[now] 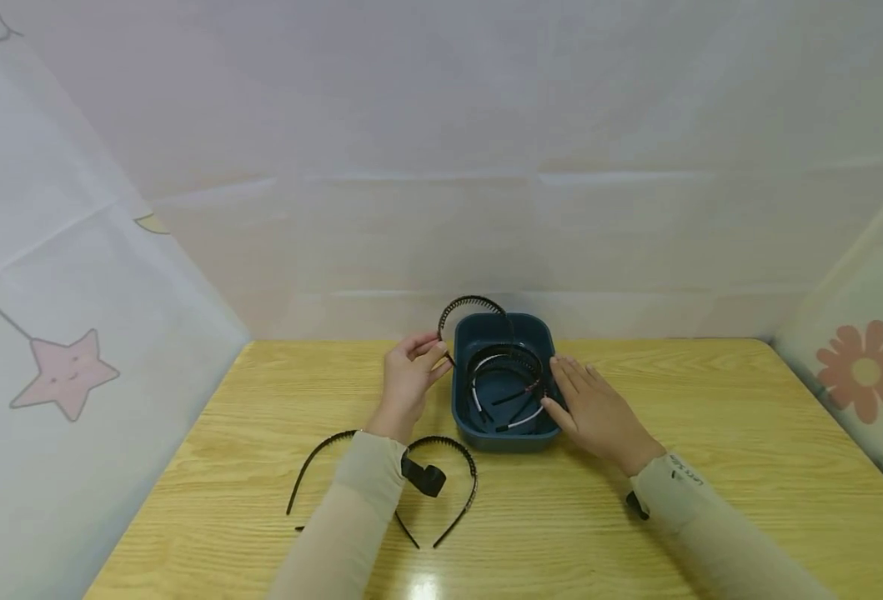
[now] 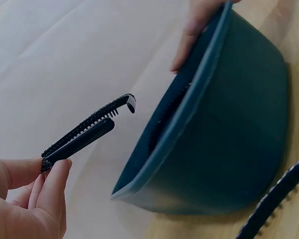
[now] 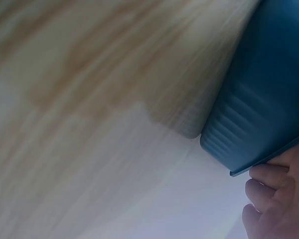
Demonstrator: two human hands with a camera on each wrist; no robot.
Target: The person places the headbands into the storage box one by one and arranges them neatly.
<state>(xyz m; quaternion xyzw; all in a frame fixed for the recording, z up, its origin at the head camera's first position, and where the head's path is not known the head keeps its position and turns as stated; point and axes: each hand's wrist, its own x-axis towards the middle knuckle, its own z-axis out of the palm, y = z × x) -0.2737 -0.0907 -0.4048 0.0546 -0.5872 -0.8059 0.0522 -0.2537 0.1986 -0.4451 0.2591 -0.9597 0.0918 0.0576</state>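
Observation:
My left hand pinches a black toothed headband between thumb and fingers near one end. The headband is raised at the left rim of a dark blue plastic bin, its arch partly over the bin. Inside the bin lie several headbands, black ones and some with white parts, overlapping. My right hand rests on the bin's right rim with its fingers extended. In the left wrist view, the held headband is apart from the bin's wall.
Two black headbands lie on the wooden table in front of the bin: one headband beside my left sleeve, another headband partly hidden under that forearm. A pale cloth backdrop stands behind the table's far edge.

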